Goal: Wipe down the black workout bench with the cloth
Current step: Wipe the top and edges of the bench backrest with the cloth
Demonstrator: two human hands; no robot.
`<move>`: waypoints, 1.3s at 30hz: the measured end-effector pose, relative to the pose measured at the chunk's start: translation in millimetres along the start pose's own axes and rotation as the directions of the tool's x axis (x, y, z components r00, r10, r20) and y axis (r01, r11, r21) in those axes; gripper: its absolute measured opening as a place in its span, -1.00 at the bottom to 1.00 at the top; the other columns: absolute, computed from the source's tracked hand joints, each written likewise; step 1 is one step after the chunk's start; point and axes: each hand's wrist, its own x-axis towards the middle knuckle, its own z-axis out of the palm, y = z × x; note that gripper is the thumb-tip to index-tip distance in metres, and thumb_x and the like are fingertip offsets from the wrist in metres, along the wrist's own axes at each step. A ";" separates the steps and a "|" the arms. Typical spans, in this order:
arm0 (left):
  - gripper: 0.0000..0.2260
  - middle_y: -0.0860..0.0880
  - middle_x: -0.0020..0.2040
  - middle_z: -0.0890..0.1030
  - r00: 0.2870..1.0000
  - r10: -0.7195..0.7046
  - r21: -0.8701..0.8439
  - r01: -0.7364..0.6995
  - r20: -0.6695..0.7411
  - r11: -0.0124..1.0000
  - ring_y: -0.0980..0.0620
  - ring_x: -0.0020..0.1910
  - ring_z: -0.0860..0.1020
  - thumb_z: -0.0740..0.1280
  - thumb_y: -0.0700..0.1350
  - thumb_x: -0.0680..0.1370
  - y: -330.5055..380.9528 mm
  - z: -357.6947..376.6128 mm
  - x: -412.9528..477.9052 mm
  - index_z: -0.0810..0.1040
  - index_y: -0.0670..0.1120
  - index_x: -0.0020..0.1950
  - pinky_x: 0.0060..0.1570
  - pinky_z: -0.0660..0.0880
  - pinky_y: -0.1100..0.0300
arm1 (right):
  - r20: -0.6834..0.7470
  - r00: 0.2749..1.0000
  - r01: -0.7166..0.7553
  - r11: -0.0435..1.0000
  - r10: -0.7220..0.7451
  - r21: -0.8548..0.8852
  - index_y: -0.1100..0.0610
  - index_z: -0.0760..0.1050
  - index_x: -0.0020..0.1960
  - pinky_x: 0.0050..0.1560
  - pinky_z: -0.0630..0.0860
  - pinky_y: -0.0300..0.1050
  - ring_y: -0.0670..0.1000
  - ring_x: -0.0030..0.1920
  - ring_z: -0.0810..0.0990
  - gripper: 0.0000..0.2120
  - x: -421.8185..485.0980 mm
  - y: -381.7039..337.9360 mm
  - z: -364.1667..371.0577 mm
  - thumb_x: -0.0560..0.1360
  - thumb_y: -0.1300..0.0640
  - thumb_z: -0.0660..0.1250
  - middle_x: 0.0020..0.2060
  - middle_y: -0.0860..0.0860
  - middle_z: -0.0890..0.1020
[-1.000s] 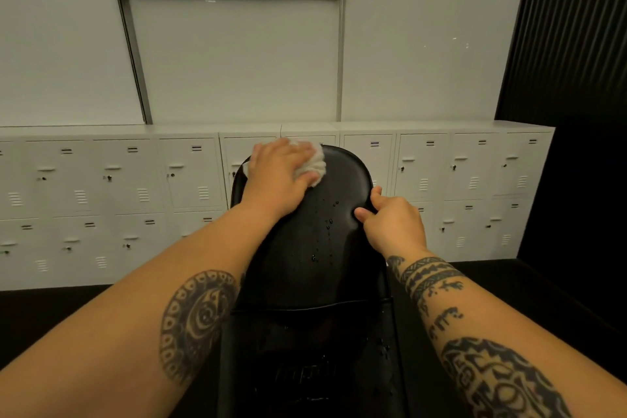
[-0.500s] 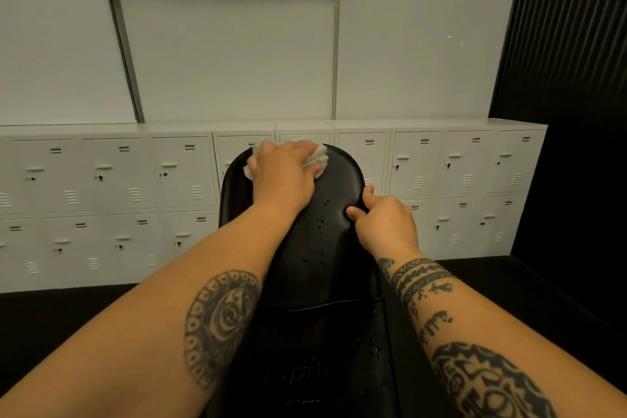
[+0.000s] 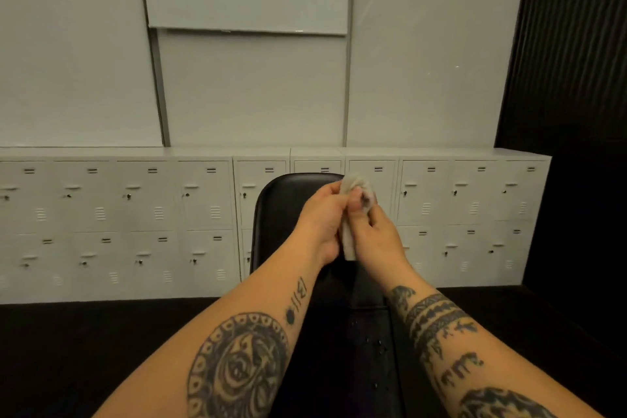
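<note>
**Both hands hold the crumpled cloth above the bench back**

The white cloth (image 3: 358, 185) is off the pad, held up in the air between the two hands, in front of the upper right edge of the black workout bench (image 3: 281, 210). It is a soft, wrinkled material, bunched into a lump at the top, with a dark grey smudge on the side facing the right hand. A narrow strip of it hangs down between the palms.

The left hand (image 3: 322, 217) has a closed grip: its fingers curl around the upper lump of the cloth. The right hand (image 3: 380, 234) also has a narrow grip and pinches the cloth with thumb and fingers from the other side.

The bench pad is smooth and a little shiny, like vinyl, with a rounded top. Small water drops (image 3: 380, 346) sit on its lower part, between the forearms.

Both forearms have dark tattoos. Those on the left forearm include a round patterned one, and the right has bands and letter-like marks that I cannot read.

Behind the bench stand pale grey metal lockers (image 3: 152, 214) in two rows, each door with a slot, a handle and small vents. Above them are flat pale wall panels (image 3: 251, 88), and at the right is a black ribbed wall (image 3: 570, 78).
</note>
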 end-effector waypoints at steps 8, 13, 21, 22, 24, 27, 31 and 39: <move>-0.68 0.10 0.24 0.65 0.995 0.093 0.480 -0.062 -0.042 0.875 0.00 0.24 0.55 0.22 0.17 0.66 25.6 -62.9 -16.2 0.63 0.08 0.27 0.30 0.46 -0.03 | -0.190 0.971 0.062 0.920 -0.146 -0.388 -0.02 0.55 -0.01 -0.06 0.52 -0.07 0.02 -0.08 0.57 -0.81 21.7 5.0 0.6 0.56 -0.10 0.25 -0.09 0.00 0.58; -0.42 -0.02 0.46 0.46 0.896 0.249 0.704 0.093 -0.367 0.704 -0.21 0.39 0.44 0.24 0.20 0.52 3.5 -142.1 15.1 0.32 0.17 0.55 0.36 0.43 -0.23 | -0.139 0.986 -0.038 0.679 -0.095 -0.733 -0.13 0.54 0.25 0.08 0.27 -0.03 0.08 0.09 0.47 -0.68 45.7 27.5 -4.9 0.54 0.09 0.26 0.08 -0.02 0.49; -0.35 -0.16 0.59 0.12 0.903 0.117 0.760 0.271 -0.413 0.591 -0.29 0.44 0.29 0.07 0.13 0.71 -32.0 -116.4 28.9 -0.34 0.25 0.60 0.36 0.32 -0.19 | 0.124 0.938 0.276 0.481 -0.324 -0.832 -0.06 0.54 0.28 -0.01 0.30 -0.04 0.12 0.04 0.39 -0.57 48.7 49.5 33.2 0.47 0.27 0.31 0.08 -0.01 0.47; -0.35 -0.15 0.59 0.12 0.903 0.108 0.756 0.277 -0.415 0.594 -0.29 0.44 0.28 0.08 0.12 0.71 -31.1 -115.9 27.7 -0.34 0.26 0.60 0.36 0.31 -0.20 | 0.189 0.916 0.344 0.451 -0.354 -0.824 -0.05 0.54 0.28 -0.01 0.36 -0.01 0.12 0.01 0.41 -0.57 43.7 53.7 29.9 0.47 0.26 0.32 0.06 0.00 0.49; -0.35 -0.14 0.59 0.14 0.906 0.104 0.750 0.270 -0.411 0.604 -0.28 0.45 0.28 0.09 0.12 0.70 -30.0 -118.2 25.9 -0.34 0.28 0.59 0.37 0.31 -0.22 | 0.290 0.888 0.425 0.401 -0.356 -0.811 -0.05 0.56 0.28 0.00 0.42 0.02 0.11 -0.03 0.42 -0.59 32.9 58.9 18.3 0.47 0.23 0.33 0.02 -0.01 0.50; -0.33 -0.14 0.57 0.19 0.916 0.095 0.733 0.246 -0.390 0.634 -0.27 0.45 0.30 0.12 0.10 0.70 -29.8 -120.8 25.1 -0.32 0.31 0.59 0.41 0.32 -0.28 | 0.237 0.927 0.343 0.400 -0.291 -0.850 -0.04 0.55 0.28 0.05 0.45 0.01 0.11 0.00 0.43 -0.61 34.3 56.4 -1.6 0.49 0.21 0.31 0.02 0.01 0.48; -0.32 -0.16 0.56 0.22 0.915 0.102 0.745 0.250 -0.391 0.618 -0.28 0.45 0.30 0.14 0.11 0.69 -28.3 -119.8 23.4 -0.32 0.29 0.60 0.42 0.31 -0.29 | 0.079 0.968 0.188 0.476 -0.239 -0.859 0.06 0.51 0.33 0.07 0.44 0.00 0.16 0.06 0.42 -0.57 55.8 41.1 12.6 0.48 0.26 0.29 0.08 0.07 0.46; -0.33 -0.16 0.57 0.19 0.886 0.145 0.780 0.296 -0.440 0.552 -0.25 0.48 0.21 0.13 0.08 0.71 -28.7 -112.0 19.6 -0.31 0.22 0.62 0.39 0.27 -0.18 | 0.281 0.923 0.377 0.476 -0.262 -0.795 -0.12 0.53 0.29 0.04 0.47 0.01 0.12 0.03 0.45 -0.63 41.5 56.9 6.2 0.53 0.14 0.30 0.01 -0.02 0.47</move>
